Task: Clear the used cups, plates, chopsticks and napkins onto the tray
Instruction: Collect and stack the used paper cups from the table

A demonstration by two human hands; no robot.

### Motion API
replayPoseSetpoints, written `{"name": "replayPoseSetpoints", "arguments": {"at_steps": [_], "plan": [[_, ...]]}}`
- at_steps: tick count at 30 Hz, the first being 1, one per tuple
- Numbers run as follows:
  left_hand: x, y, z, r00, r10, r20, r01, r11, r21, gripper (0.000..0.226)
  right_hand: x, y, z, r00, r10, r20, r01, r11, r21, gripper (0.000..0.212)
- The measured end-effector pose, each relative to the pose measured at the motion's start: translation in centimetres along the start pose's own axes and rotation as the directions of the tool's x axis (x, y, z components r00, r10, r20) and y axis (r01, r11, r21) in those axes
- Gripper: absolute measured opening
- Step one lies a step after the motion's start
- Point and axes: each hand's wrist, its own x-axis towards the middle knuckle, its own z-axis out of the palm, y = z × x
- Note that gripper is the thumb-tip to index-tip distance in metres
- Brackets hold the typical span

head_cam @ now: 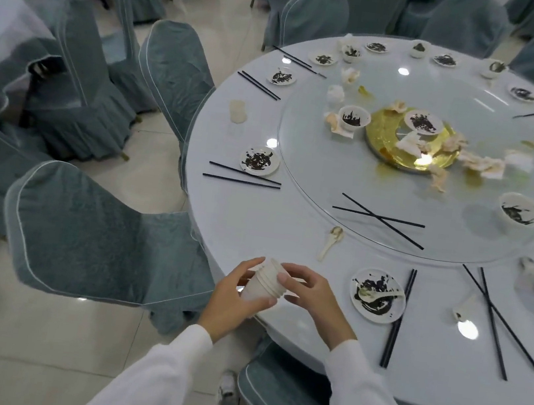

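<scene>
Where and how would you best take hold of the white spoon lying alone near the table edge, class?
Grip the spoon by its thin handle, which points toward the near table edge, coming from above on that side. The handle lies flat on bare cloth with nothing close beside it. The bowl end looks soiled, so probably leave it alone. Both hands are on the cup stack, so free one first.

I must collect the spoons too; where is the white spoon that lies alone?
In the head view, the white spoon lies on the table near its front edge, between the stacked cups and the crossed chopsticks.
</scene>
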Motion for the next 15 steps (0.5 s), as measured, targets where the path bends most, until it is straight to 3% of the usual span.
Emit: {"name": "replayPoseSetpoints", "arguments": {"at_steps": [8, 15], "plan": [[-0.7, -0.2, 0.5, 0.997, 0.071, -0.028, -0.067, 0.992, 0.107, 0.075, -0.8, 0.4, 1.3, 0.995, 0.096, -0.020, -0.096, 0.995, 0.012, 0.050], [-0.4, -0.2, -0.8, 0.999, 0.053, -0.013, -0.052, 0.997, 0.059, 0.073, -1.0, 0.2, 2.5, 0.988, 0.129, 0.090, -0.137, 0.986, 0.091, 0.060]]}}
